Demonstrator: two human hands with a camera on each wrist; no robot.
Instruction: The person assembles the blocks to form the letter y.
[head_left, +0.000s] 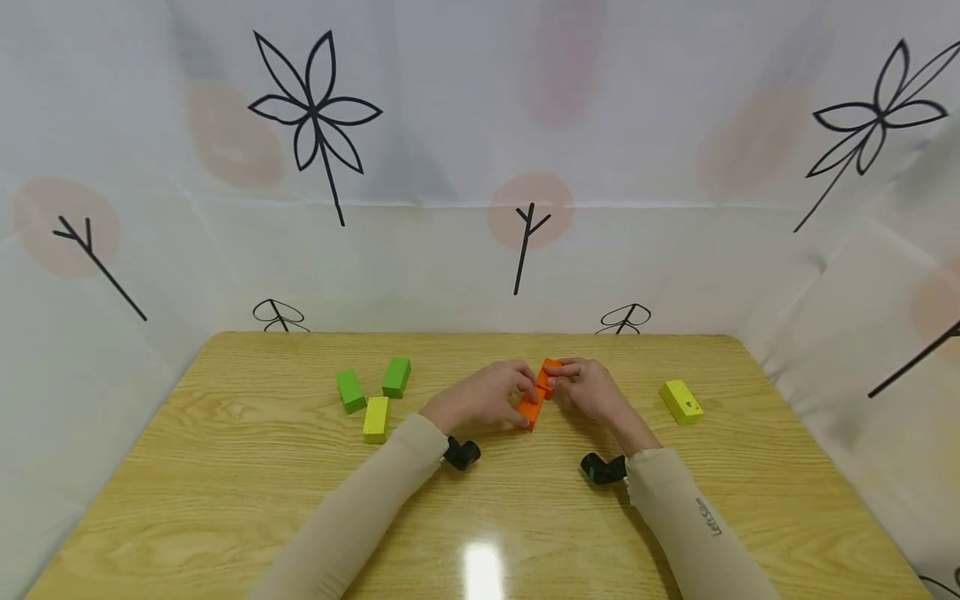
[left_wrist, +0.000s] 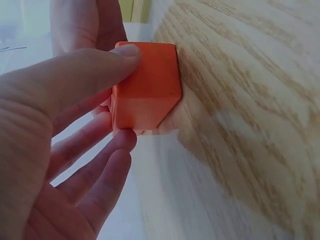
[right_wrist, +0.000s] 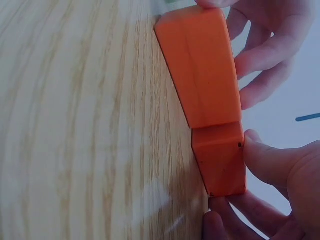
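Two orange blocks lie end to end on the wooden table. My left hand holds the nearer orange block between thumb and fingers, the thumb on its near end. In the left wrist view, that thumb overlaps the block's upper corner. The farther orange block is pinched by my right hand, with thumb and fingers at its sides. In the right wrist view, the left-hand block meets the right-hand block at a slight step. Small dark marks show on the latter's corners.
Left of the hands lie a yellow block and two green blocks, one tilted left and one tilted right. Another yellow block, with dark marks, lies at the right. A patterned cloth hangs behind the table.
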